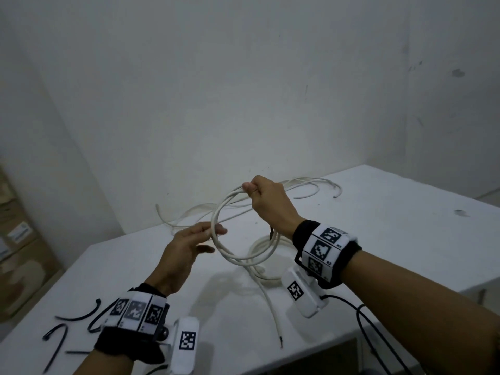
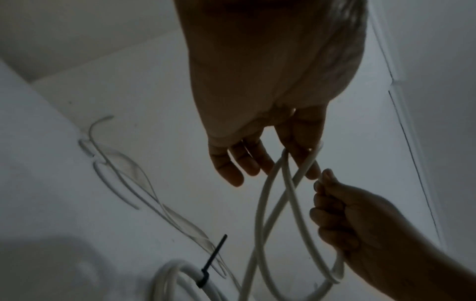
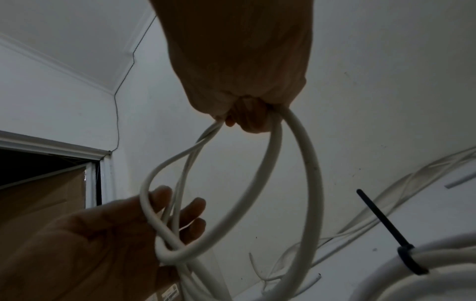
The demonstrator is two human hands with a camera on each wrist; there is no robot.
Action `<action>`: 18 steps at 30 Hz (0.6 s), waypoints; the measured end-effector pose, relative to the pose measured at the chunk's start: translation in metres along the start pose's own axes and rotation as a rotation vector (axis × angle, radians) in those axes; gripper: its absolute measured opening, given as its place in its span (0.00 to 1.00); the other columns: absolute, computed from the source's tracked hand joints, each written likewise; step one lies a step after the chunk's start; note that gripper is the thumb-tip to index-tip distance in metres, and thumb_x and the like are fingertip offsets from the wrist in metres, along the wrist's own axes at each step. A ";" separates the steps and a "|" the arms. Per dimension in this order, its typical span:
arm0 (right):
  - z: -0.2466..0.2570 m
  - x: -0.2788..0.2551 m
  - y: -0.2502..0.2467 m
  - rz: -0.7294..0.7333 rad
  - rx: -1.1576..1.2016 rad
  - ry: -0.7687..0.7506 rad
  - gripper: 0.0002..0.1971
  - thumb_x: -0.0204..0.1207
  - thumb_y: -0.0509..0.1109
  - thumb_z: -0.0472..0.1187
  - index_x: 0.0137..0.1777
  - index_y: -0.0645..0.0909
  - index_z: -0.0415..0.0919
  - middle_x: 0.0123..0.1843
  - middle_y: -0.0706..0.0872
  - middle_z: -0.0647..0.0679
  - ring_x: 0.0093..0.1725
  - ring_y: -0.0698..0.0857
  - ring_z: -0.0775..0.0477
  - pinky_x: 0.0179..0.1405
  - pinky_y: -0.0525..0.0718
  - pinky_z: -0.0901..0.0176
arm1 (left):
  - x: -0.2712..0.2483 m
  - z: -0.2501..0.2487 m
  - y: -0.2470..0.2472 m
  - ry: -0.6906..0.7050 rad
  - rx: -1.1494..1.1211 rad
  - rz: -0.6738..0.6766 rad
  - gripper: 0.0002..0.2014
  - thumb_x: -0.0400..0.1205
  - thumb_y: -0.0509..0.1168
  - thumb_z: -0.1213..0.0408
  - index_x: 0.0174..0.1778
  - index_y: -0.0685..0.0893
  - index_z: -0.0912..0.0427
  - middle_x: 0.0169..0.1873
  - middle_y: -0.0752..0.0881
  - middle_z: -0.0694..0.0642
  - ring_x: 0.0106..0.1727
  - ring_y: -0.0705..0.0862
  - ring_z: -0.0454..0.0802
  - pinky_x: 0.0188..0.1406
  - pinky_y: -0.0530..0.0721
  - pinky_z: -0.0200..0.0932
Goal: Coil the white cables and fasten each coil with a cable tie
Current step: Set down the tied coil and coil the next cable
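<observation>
Above the middle of the white table [image 1: 378,239], the right hand [image 1: 270,204] grips the top of one white cable coil [image 1: 238,255] of about three loops. The left hand [image 1: 186,250] is spread, its fingers [image 3: 189,207] straight against the coil's left side. One finished coil [image 3: 412,264], half hidden, bears a black cable tie [image 3: 409,258]. Loose white cables [image 1: 297,185] at the far edge blur together, uncountable. About four spare cable ties [image 1: 75,318] lie at the near left corner, partly covered.

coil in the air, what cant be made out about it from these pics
- Coil: loop count unclear; strands overlap in every view.
- Right hand: its grip hides how the strands are gathered, head view.
- Tied coil: mostly behind the right wrist; cut off in wrist views.
</observation>
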State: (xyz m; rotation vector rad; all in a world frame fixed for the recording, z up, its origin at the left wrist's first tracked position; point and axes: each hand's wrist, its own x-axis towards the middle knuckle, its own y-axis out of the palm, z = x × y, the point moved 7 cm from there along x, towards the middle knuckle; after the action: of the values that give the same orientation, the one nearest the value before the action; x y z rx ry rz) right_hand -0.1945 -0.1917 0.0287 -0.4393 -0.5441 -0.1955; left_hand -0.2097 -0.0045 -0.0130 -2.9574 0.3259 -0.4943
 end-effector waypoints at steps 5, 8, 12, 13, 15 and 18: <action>0.002 0.000 -0.004 -0.018 0.042 -0.031 0.16 0.85 0.58 0.48 0.39 0.74 0.38 0.28 0.74 0.52 0.27 0.69 0.54 0.22 0.68 0.71 | -0.003 0.004 0.010 0.015 -0.124 -0.104 0.21 0.74 0.73 0.60 0.53 0.79 0.73 0.47 0.91 0.64 0.42 0.91 0.61 0.44 0.87 0.50; 0.004 0.001 -0.007 -0.012 0.058 -0.057 0.18 0.84 0.59 0.47 0.42 0.77 0.32 0.30 0.76 0.51 0.27 0.70 0.55 0.23 0.68 0.73 | -0.003 0.006 0.010 -0.015 -0.214 -0.153 0.14 0.78 0.67 0.68 0.57 0.71 0.60 0.48 0.92 0.62 0.40 0.91 0.67 0.43 0.90 0.55; 0.006 -0.001 -0.005 0.052 0.028 -0.093 0.17 0.84 0.60 0.46 0.43 0.78 0.32 0.39 0.84 0.37 0.33 0.74 0.51 0.31 0.70 0.63 | 0.003 0.006 0.011 -0.078 -0.062 0.016 0.16 0.78 0.70 0.69 0.60 0.78 0.65 0.54 0.90 0.61 0.55 0.89 0.61 0.57 0.86 0.59; 0.007 -0.002 -0.002 0.078 0.021 -0.102 0.17 0.84 0.60 0.46 0.43 0.77 0.31 0.37 0.83 0.38 0.33 0.73 0.51 0.31 0.70 0.63 | 0.005 0.002 0.012 -0.075 0.003 0.047 0.19 0.75 0.72 0.65 0.61 0.79 0.63 0.54 0.91 0.58 0.57 0.89 0.58 0.57 0.85 0.58; 0.013 -0.006 0.007 0.149 0.011 -0.122 0.15 0.84 0.61 0.45 0.42 0.77 0.33 0.33 0.80 0.44 0.30 0.72 0.53 0.29 0.68 0.66 | 0.009 -0.015 0.017 -0.063 0.076 0.090 0.22 0.73 0.73 0.56 0.61 0.81 0.60 0.51 0.91 0.58 0.50 0.90 0.58 0.49 0.87 0.54; 0.023 -0.010 0.019 0.215 0.015 -0.168 0.12 0.84 0.60 0.43 0.39 0.77 0.39 0.33 0.82 0.51 0.28 0.73 0.59 0.28 0.69 0.68 | 0.019 -0.040 0.026 -0.064 0.151 0.105 0.24 0.74 0.69 0.47 0.51 0.83 0.67 0.33 0.89 0.60 0.29 0.86 0.56 0.26 0.83 0.44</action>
State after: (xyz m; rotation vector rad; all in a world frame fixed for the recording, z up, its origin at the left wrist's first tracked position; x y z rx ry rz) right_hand -0.2073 -0.1638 0.0340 -0.4983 -0.6575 0.0521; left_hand -0.2104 -0.0372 0.0262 -2.7863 0.4143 -0.3926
